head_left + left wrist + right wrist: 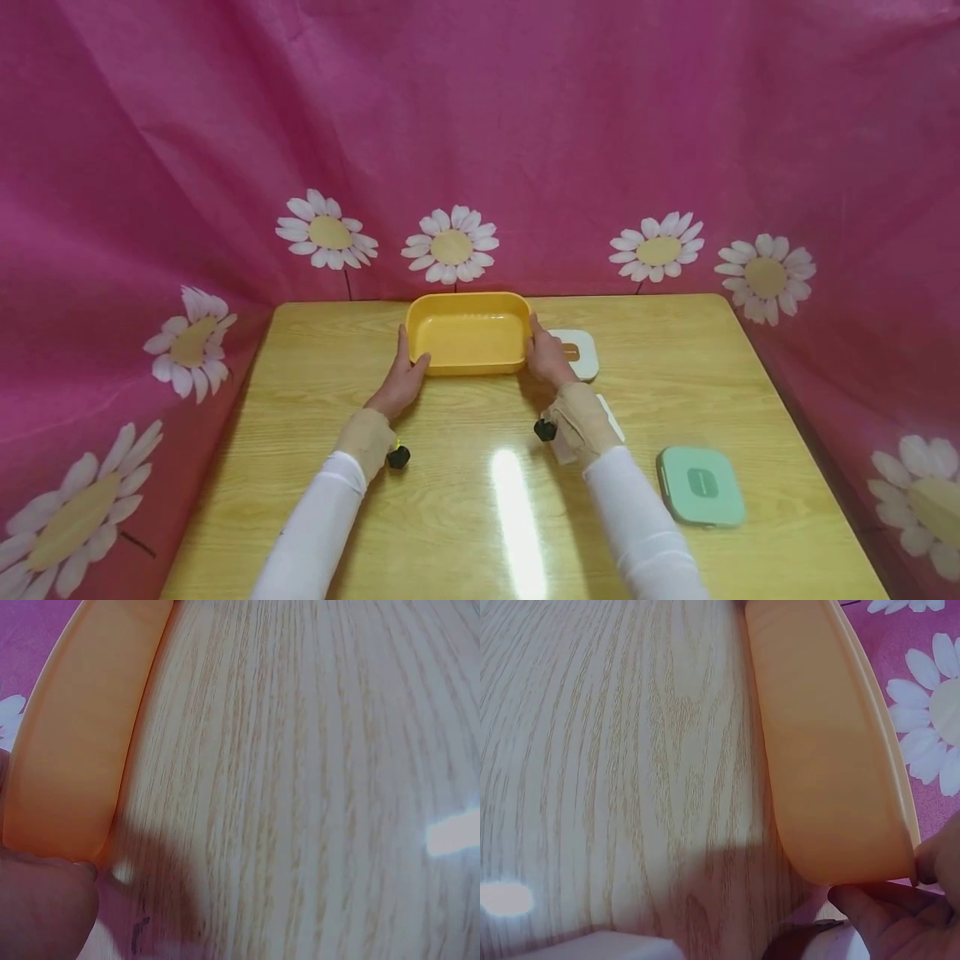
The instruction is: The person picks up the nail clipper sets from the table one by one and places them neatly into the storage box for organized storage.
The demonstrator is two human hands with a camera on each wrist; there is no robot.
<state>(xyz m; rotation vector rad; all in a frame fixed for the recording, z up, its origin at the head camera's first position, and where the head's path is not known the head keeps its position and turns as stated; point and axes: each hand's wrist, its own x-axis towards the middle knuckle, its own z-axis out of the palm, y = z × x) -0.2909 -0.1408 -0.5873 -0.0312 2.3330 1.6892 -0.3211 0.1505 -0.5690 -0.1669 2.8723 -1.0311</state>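
An empty yellow plastic basin (468, 335), rectangular with rounded corners, sits upright at the far edge of the table. My left hand (401, 383) holds its left end, thumb toward the front corner and fingers along the side. On the opposite end my right hand (548, 354) grips the wall near the rim. The basin's long front wall (86, 742) fills the left part of the left wrist view, with part of the left hand (45, 907) at its corner. In the right wrist view, fingertips (855, 904) press at the basin's lower corner.
Right of the basin lies a white lidded box (587, 358) with a brown label, partly behind the right hand. Another white item (611, 418) is mostly hidden by the right wrist. A mint-green lidded box (701, 486) lies at the table's right. Pink flowered cloth (540, 150) surrounds the wooden table (450, 500).
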